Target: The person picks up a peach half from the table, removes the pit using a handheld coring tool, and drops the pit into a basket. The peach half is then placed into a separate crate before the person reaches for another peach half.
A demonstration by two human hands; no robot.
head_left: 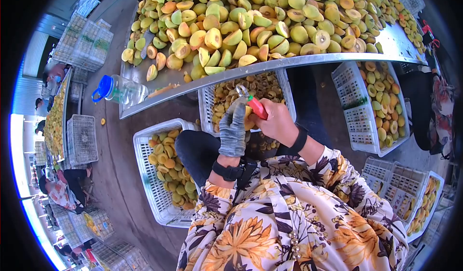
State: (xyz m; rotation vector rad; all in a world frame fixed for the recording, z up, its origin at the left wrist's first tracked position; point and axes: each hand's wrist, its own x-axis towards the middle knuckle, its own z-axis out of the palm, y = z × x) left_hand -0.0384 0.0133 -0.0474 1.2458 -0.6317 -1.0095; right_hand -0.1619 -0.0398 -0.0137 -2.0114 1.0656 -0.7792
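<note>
- The right hand [278,122], bare, has its fingers closed around the red handle of a tool [257,108], near the middle of the frame.
- The tool's metal loop points toward the top of the frame, just beside the fingers of the left hand [233,128].
- The left hand wears a grey glove; its fingers are bunched together, but I cannot tell how firmly they grip anything.
- A fruit piece [249,119] shows between the two hands, probably a half, though it is partly hidden.
- Below the hands, a white crate [207,108] holds many small fruit pieces.
- Across the top, a metal worktop [270,66] bears a large heap of green and orange fruit [289,20], many cut open.
- A clear bottle [129,92] with a blue cap lies on its side at the worktop's left corner.
- More fruit fills a left crate [147,174] and a right crate [348,108].
</note>
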